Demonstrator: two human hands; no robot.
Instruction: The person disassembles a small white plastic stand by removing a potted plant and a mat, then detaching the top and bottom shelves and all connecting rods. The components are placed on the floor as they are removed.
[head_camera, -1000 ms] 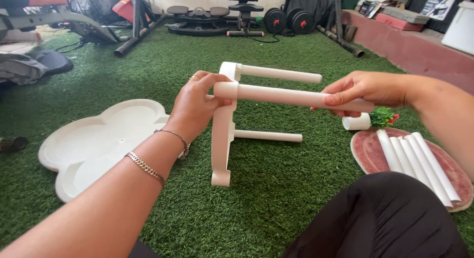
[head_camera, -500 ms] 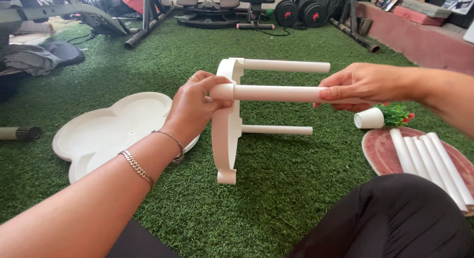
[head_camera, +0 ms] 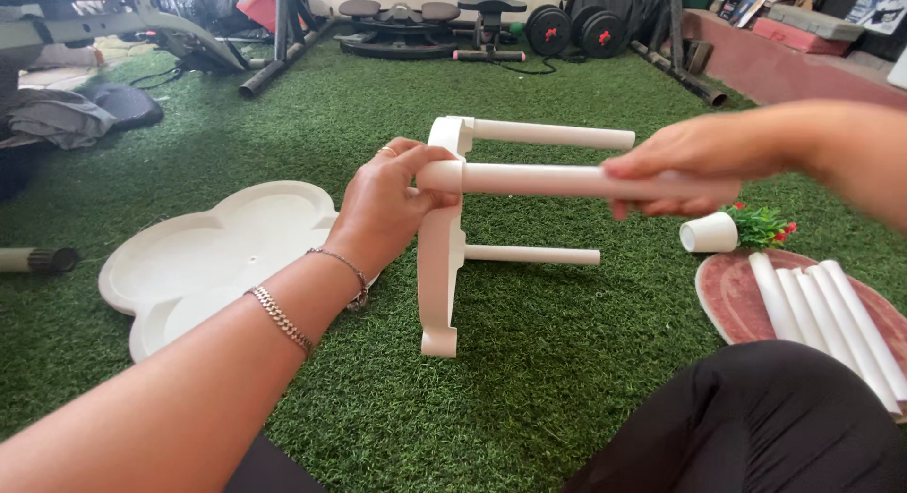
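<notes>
Rod (head_camera: 557, 180) axis horizontal, left-right, near end at upright white panel (head_camera: 442, 257). We note left hand (head_camera: 392, 202) wrapped round joint, nearer panel; right hand (head_camera: 680, 167) clamped on rod's far end. Spare rods (head_camera: 822, 314) right, on turf.

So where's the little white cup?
In the head view the cup lies on its side on the grass at the right, below the right hand, beside a small plant.
</notes>
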